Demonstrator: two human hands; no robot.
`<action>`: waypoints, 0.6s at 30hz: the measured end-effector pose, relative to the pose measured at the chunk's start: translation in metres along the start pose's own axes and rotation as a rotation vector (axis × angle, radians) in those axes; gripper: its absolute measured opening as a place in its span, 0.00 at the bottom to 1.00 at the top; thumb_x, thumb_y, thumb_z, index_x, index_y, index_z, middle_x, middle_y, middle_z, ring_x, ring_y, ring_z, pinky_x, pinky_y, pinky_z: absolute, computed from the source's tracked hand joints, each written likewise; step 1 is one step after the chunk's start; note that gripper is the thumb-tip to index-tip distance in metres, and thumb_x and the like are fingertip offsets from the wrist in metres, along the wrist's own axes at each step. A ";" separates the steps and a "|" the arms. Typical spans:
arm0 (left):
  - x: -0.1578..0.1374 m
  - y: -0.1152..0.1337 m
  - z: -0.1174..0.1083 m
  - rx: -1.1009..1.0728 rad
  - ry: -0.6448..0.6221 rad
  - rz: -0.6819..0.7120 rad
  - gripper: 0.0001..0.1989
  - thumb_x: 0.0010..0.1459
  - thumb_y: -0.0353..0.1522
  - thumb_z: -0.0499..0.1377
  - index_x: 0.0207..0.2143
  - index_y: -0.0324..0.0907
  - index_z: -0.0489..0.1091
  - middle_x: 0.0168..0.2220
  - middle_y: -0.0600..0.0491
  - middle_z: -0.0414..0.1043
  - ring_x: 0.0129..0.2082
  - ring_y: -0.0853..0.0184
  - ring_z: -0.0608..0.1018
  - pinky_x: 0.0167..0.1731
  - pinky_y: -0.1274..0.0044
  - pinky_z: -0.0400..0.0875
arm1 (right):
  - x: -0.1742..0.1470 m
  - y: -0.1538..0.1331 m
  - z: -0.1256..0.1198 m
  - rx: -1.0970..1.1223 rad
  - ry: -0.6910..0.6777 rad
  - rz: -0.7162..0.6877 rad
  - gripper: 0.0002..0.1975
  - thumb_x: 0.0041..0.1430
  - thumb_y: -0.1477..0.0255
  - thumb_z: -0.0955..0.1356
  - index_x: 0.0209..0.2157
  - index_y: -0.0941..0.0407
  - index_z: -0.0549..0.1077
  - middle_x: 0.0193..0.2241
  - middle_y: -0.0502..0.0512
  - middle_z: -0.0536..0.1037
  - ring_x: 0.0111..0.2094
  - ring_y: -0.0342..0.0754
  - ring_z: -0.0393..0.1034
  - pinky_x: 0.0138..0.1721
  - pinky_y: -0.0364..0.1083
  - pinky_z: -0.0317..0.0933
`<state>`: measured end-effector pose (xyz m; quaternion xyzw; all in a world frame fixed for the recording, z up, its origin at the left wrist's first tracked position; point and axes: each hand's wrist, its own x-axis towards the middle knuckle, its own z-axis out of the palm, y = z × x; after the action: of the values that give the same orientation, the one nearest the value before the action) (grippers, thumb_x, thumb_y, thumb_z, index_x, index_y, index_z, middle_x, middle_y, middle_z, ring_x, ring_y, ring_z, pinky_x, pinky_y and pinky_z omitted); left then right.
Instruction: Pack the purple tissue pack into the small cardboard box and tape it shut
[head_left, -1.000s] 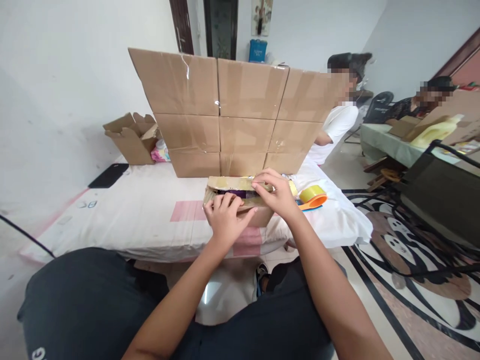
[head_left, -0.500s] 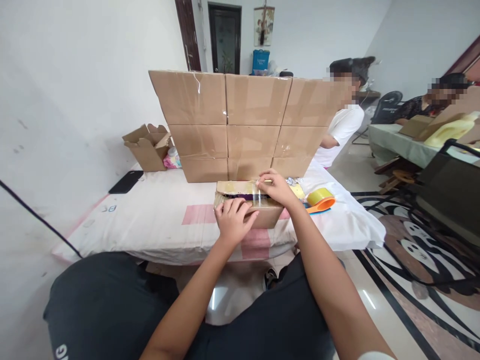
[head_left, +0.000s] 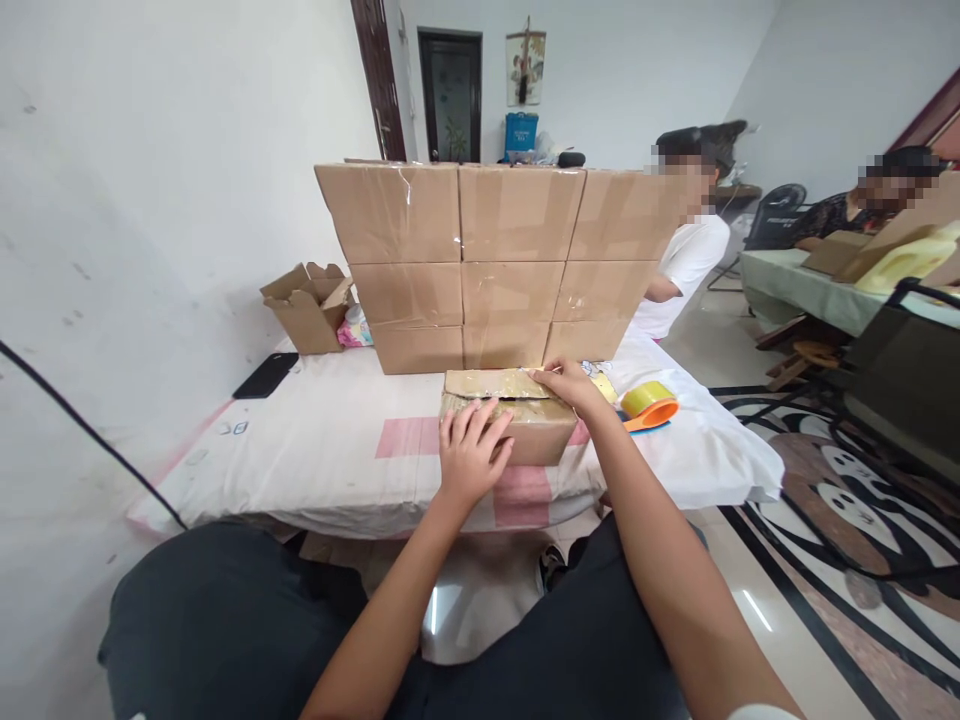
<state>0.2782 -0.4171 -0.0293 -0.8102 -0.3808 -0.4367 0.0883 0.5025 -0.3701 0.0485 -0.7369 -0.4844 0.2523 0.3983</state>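
Note:
A small cardboard box (head_left: pixel 540 442) sits near the front edge of the cloth-covered table. Its top flaps are almost together, with a narrow dark gap between them and shiny clear tape on top. My left hand (head_left: pixel 474 450) lies on the box's front left top edge, fingers spread. At the right end of the rear flap (head_left: pixel 487 382), my right hand (head_left: pixel 571 385) has its fingers bent around the cardboard; some fingertips are hidden. Just right of that hand lies an orange tape dispenser (head_left: pixel 651 412) with a yellowish roll.
Behind the box stands a wall of stacked, taped cardboard boxes (head_left: pixel 514 215). At left are an open carton (head_left: pixel 307 325) and a black phone (head_left: pixel 265 375). A person in a white shirt (head_left: pixel 694 265) is beyond the stack; another person (head_left: pixel 836 215) sits far right.
The rear flap has come down and the gap in the box has narrowed. My right hand no longer holds up the clear tape strip and rests on the flap. The view has shifted slightly.

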 end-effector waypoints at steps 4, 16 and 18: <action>-0.011 -0.028 0.004 -0.084 0.194 -0.226 0.22 0.64 0.40 0.57 0.58 0.46 0.70 0.66 0.41 0.63 0.68 0.46 0.61 0.66 0.52 0.51 | -0.013 0.011 -0.007 0.106 -0.038 0.014 0.19 0.55 0.54 0.69 0.38 0.55 0.71 0.39 0.56 0.77 0.40 0.50 0.71 0.36 0.44 0.62; -0.004 -0.100 0.033 -0.287 -0.249 -0.844 0.10 0.61 0.32 0.53 0.36 0.43 0.74 0.39 0.47 0.81 0.42 0.59 0.80 0.39 0.74 0.68 | -0.078 0.092 -0.023 -0.010 -0.148 -0.223 0.11 0.61 0.64 0.63 0.39 0.56 0.71 0.38 0.58 0.79 0.42 0.53 0.74 0.46 0.52 0.67; -0.005 -0.095 0.034 -0.251 -0.336 -0.832 0.08 0.60 0.33 0.55 0.35 0.44 0.75 0.40 0.45 0.82 0.45 0.55 0.80 0.41 0.72 0.66 | -0.088 0.101 -0.023 -0.069 -0.247 -0.314 0.09 0.60 0.67 0.63 0.39 0.55 0.71 0.38 0.58 0.79 0.41 0.54 0.74 0.45 0.52 0.67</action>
<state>0.2321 -0.3377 -0.0713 -0.6526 -0.6266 -0.3404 -0.2562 0.5362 -0.4805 -0.0237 -0.6288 -0.6471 0.2588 0.3447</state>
